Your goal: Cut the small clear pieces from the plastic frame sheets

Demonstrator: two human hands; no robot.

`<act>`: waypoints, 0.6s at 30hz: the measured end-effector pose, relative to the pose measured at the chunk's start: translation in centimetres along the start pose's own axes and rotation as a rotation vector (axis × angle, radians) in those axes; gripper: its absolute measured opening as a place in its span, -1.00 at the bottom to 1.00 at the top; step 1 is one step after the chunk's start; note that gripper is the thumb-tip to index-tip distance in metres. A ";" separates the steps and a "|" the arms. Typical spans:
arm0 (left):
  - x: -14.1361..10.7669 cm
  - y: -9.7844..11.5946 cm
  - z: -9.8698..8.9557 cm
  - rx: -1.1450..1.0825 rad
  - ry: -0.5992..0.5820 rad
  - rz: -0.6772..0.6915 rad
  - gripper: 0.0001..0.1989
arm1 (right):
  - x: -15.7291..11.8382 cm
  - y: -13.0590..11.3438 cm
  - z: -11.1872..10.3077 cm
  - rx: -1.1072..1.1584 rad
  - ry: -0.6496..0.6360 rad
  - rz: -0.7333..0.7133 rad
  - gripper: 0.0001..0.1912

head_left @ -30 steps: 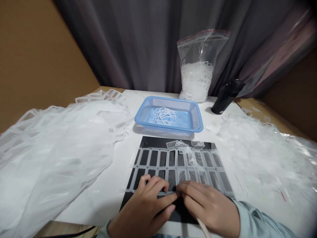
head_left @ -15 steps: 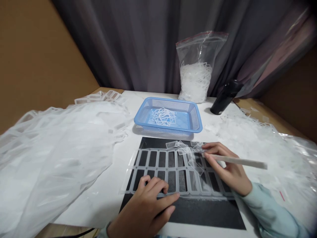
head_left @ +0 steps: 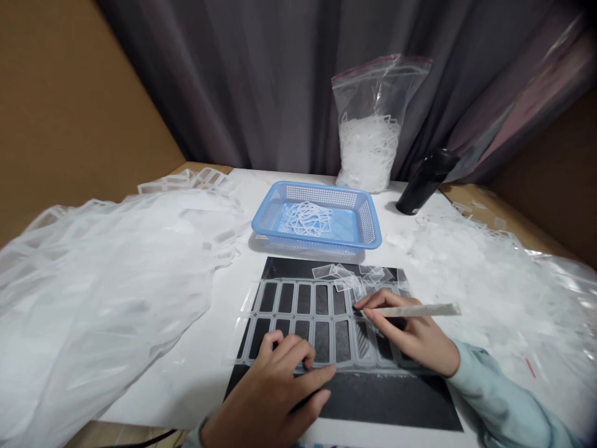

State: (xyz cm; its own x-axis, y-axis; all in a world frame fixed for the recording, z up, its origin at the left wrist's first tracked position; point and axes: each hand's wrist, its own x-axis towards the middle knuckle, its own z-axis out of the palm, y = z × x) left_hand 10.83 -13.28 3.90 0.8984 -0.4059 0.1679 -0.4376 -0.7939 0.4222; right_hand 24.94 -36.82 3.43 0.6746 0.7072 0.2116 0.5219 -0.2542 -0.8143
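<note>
My right hand (head_left: 410, 330) pinches a slim, pale stick-like tool (head_left: 420, 310), its rear end pointing right. The tool's tip is at a translucent sheet of rectangular frames (head_left: 308, 318), near the line between its two rows; the exact kind of tool cannot be made out. Fingers apart and slightly bent, my left hand (head_left: 284, 389) rests on the sheet's near edge and holds nothing. Beneath the sheet lies a black mat (head_left: 382, 404). Several loose clear rectangular pieces (head_left: 345, 274) lie along the sheet's far edge, left of and beyond my right hand.
Behind the mat stands a blue basket (head_left: 317, 242) with thin white frames inside. A zip bag (head_left: 368, 143) of similar frames and a black bottle (head_left: 425, 182) stand farther back. Piled sheets (head_left: 130, 267) cover the left; a heap of clear pieces (head_left: 494, 286) covers the right.
My right hand has moved left and nearer with the tool, from the loose pieces at the far edge to the middle of the sheet. My left hand stays put.
</note>
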 end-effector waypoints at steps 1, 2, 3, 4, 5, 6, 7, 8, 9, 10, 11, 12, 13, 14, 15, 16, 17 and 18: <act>0.0 0.0 0.0 0.002 0.000 -0.002 -0.79 | 0.0 0.0 0.0 -0.009 -0.005 -0.007 -0.89; -0.1 0.0 0.1 0.005 0.003 -0.006 -0.80 | -0.1 0.0 0.0 -0.015 -0.010 -0.013 -0.89; -0.2 -0.1 0.1 0.015 0.006 -0.011 -0.79 | -0.1 0.0 0.0 -0.020 -0.015 -0.021 -0.89; -0.3 -0.1 0.2 0.035 0.009 -0.014 -0.76 | -0.1 -0.1 0.0 -0.027 -0.021 -0.030 -0.89; -0.4 -0.2 0.3 0.063 0.009 -0.011 -0.69 | -0.2 -0.1 -0.1 -0.036 -0.031 -0.043 -0.89; -0.5 -0.3 0.3 0.095 0.002 -0.002 -0.62 | -0.2 -0.2 -0.1 -0.049 -0.042 -0.061 -0.90; -0.5 -0.3 0.3 0.125 -0.013 0.015 -0.54 | -0.2 -0.4 -0.2 -0.066 -0.052 -0.083 -0.90; -0.5 -0.4 0.3 0.147 -0.035 0.037 -0.48 | -0.2 -0.5 -0.2 -0.084 -0.062 -0.108 -0.90; -0.5 -0.5 0.3 0.158 -0.057 0.059 -0.45 | -0.2 -0.7 -0.2 -0.102 -0.074 -0.130 -0.89; -0.5 -0.6 0.3 0.159 -0.071 0.077 -0.43 | -0.3 -0.9 -0.2 -0.123 -0.085 -0.150 -0.88; -0.5 -0.7 0.3 0.155 -0.079 0.088 -0.43 | -0.3 -1.1 -0.1 -0.145 -0.095 -0.171 -0.87; -0.4 -0.8 0.3 0.149 -0.083 0.093 -0.44 | -0.3 -1.3 0.0 -0.171 -0.101 -0.191 -0.86; -0.4 -0.8 0.2 0.143 -0.085 0.091 -0.45 | -0.4 -1.3 0.1 -0.202 -0.106 -0.212 -0.85; -0.4 -0.9 0.2 0.137 -0.087 0.086 -0.46 | -0.5 -1.3 0.3 -0.237 -0.107 -0.236 -0.85; -0.4 -0.9 0.2 0.131 -0.088 0.079 -0.48 | -0.6 -1.2 0.5 -0.275 -0.106 -0.259 -0.84; -0.3 -0.9 0.2 0.120 -0.090 0.076 -0.49 | -0.8 -1.0 0.7 -0.313 -0.106 -0.279 -0.84; -0.3 -0.9 0.1 0.106 -0.096 0.076 -0.50 | -0.9 -0.7 0.9 -0.350 -0.110 -0.292 -0.83; -0.3 -0.9 0.1 0.087 -0.101 0.079 -0.49 | -1.1 -0.4 1.0 -0.385 -0.115 -0.298 -0.82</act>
State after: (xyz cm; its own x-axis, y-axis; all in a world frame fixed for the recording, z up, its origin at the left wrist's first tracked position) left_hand 10.96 -12.50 3.43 0.8545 -0.5087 0.1050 -0.5123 -0.7922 0.3316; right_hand 23.48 -36.79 2.98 0.4160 0.8490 0.3257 0.8526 -0.2397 -0.4643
